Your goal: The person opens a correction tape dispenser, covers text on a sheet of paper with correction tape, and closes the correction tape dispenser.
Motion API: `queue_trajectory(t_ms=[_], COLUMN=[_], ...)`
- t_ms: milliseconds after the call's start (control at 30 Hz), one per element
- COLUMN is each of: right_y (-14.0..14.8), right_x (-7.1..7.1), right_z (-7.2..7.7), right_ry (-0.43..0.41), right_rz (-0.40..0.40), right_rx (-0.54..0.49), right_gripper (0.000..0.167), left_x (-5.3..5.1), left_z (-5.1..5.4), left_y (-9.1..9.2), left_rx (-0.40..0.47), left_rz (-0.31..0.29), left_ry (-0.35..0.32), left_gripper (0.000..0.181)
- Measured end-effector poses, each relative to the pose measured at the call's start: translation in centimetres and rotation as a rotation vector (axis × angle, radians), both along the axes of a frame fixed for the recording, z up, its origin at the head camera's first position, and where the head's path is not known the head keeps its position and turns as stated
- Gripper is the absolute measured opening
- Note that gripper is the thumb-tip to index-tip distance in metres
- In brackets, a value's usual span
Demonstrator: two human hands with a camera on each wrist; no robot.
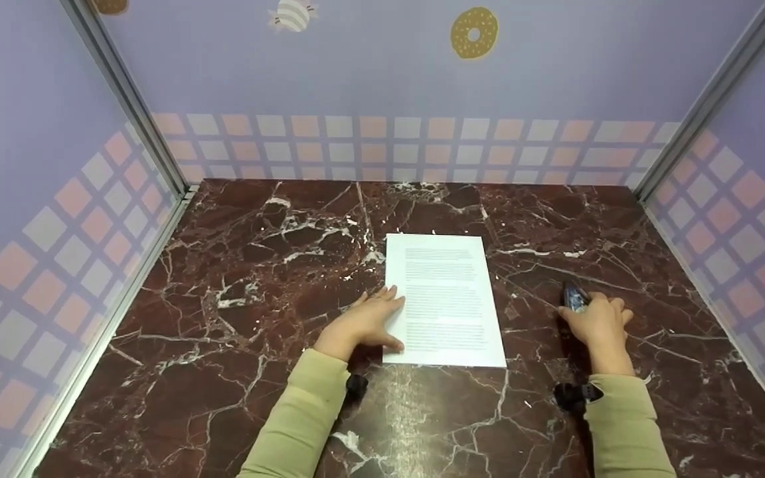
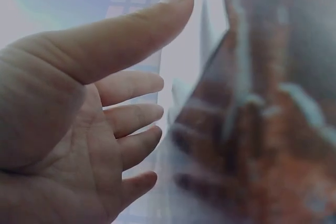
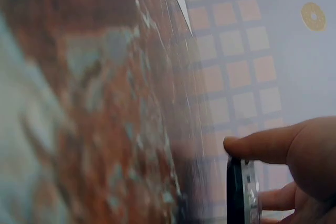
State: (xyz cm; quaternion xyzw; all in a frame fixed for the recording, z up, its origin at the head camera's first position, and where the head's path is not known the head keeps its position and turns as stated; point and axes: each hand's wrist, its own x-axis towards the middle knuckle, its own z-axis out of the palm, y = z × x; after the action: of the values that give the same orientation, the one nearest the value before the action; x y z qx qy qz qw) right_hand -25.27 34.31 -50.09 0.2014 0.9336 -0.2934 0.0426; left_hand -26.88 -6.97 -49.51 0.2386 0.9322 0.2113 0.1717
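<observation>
A white sheet of printed paper lies flat on the table. My left hand rests at its left edge, fingers spread and fairly straight, with the thumb on the lower left corner area. In the left wrist view the same hand has its thumb apart from the fingers. To the right of the paper, my right hand holds a small dark object with a shiny bluish top. The right wrist view shows its black and silvery edge between thumb and fingers; its kind is unclear.
The dark red marble-patterned table reaches back to a lilac wall with a checked band. Side walls stand left and right, with grey metal posts at the corners. A black wrist strap sits at the right sleeve.
</observation>
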Motion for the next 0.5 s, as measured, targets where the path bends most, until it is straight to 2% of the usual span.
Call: queue_trajectory(t_ms=[133, 267, 500], right_y=[-1.3, -3.3, -7.2], right_x=[-0.6, -1.4, -2.5], right_z=[0.2, 0.6, 2.1], right_ry=[0.083, 0.167, 0.298], right_rz=[0.052, 0.108, 0.184], right_rx=[0.017, 0.036, 0.029], right_gripper=[0.083, 0.079, 0.075], left_x=[-0.1, -0.3, -0.9], left_z=[0.9, 1.9, 3.2], left_y=[0.7, 1.9, 4.1], left_rx=[0.029, 0.086, 0.289], left_rz=[0.032, 0.094, 0.270], left_ry=[0.039, 0.085, 0.092], left_gripper=[0.080, 0.063, 0.049])
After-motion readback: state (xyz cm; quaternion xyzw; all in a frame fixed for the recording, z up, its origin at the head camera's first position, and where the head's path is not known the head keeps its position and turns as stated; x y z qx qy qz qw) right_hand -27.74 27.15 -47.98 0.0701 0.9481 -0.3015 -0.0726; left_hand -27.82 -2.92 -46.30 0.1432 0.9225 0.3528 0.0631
